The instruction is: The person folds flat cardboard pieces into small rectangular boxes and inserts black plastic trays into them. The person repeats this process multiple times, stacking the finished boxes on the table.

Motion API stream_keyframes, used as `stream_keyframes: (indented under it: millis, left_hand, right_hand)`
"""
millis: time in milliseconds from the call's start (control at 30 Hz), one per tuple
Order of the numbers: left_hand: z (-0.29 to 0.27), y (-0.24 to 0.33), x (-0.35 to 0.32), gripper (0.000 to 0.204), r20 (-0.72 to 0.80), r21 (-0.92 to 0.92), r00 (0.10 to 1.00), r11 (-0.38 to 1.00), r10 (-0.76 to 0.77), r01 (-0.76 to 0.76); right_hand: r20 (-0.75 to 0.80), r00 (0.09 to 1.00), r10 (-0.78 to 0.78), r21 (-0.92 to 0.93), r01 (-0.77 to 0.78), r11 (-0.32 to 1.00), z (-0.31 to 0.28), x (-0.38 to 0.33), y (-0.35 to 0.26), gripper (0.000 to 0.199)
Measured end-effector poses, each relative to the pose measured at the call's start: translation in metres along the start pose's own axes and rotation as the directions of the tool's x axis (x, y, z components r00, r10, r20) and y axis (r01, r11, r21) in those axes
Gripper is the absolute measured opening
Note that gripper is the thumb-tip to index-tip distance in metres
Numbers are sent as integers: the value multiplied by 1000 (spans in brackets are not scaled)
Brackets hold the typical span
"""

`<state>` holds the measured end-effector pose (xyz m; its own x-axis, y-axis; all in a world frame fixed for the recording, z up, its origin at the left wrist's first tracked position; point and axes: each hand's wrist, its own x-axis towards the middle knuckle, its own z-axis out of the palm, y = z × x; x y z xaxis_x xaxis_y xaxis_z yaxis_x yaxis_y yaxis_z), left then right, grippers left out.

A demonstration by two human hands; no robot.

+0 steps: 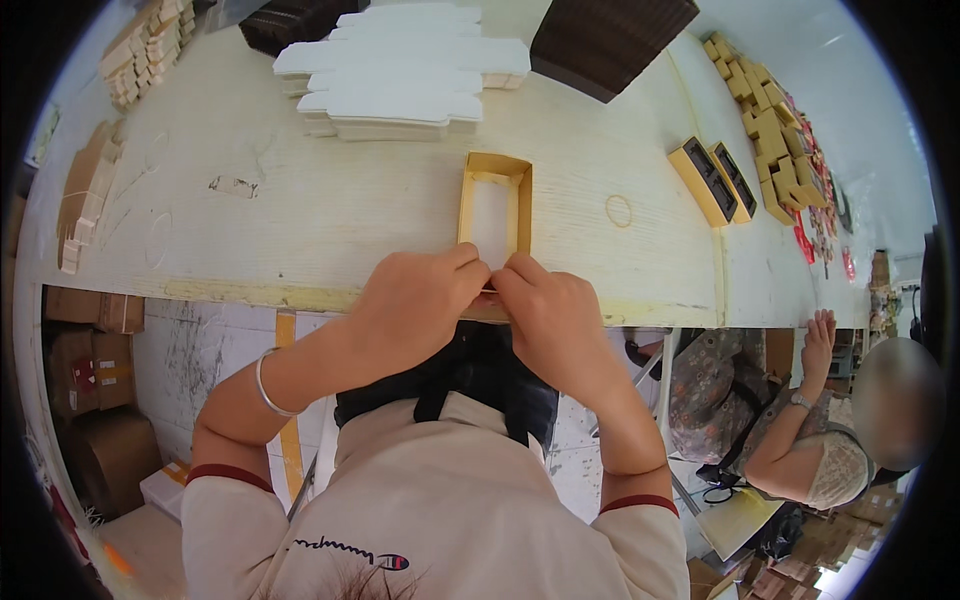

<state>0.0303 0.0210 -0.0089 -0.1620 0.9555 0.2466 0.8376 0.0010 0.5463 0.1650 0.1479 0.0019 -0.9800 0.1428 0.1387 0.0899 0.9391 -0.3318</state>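
An open-topped, gold-coloured cardboard box (525, 205) with a white inside bottom lies near the table's front edge, straight ahead of me. My left hand (425, 300) and my right hand (548, 312) meet at its near end. The fingers of both are bent and pinched on the near wall of the box, with the fingertips almost touching. My hands hide most of that near end, so I cannot see how its flaps lie.
Stacked flat white card blanks (390, 75) lie beyond the box, beside a dark brown stack (605, 45). Two gold boxes with black inserts (705, 182) stand at the right, near a pile of small boxes (775, 135). A rubber band (619, 210) lies nearby. Another person (800, 440) sits at right.
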Motion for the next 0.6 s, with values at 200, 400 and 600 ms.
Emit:
stream_keyframes:
  millis: [200,400,600]
  left_hand:
    - [-24,-6,12,11,183,-31,982,998,55,-50]
    - [-36,-13,16,13,332,19,935,990,123,-137]
    - [-34,-5,11,34,154,238,964,939,215,-247]
  right_hand:
    - [35,999,7,291,-17,956,-4,4,5,6]
    - [-153,971,184,480,-90,873,-52,17,24,28]
    - [311,914,261,-25,-267,963,-46,71,49,18]
